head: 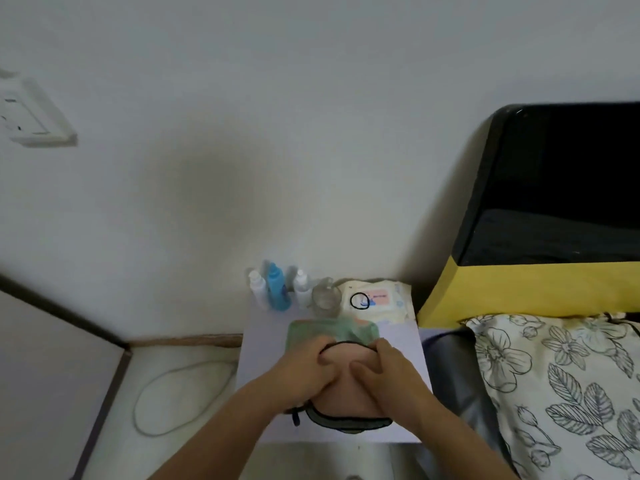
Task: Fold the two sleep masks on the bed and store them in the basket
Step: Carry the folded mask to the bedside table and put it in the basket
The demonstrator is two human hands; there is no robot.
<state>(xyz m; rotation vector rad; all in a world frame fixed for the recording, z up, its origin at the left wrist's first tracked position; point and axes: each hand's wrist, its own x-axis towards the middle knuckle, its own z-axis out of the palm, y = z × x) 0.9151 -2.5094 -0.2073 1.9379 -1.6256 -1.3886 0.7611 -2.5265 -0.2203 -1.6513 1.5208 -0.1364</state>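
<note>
Over a small lilac bedside table (266,382) my left hand (304,372) and my right hand (384,372) both grip a pink sleep mask (346,386) with a dark edge, folded between them. Under it shows the grey-green rim of a second mask (346,424), with a black strap end at its left. Behind the hands sits a pale green basket (311,329); most of its inside is hidden by my hands.
At the table's back stand two white bottles (258,289), a blue bottle (278,289), a glass jar (325,297) and a wipes pack (377,299) with a black hair tie. The bed with a floral pillow (554,382) and black-yellow headboard (540,209) is at right. A cable lies on the floor at left.
</note>
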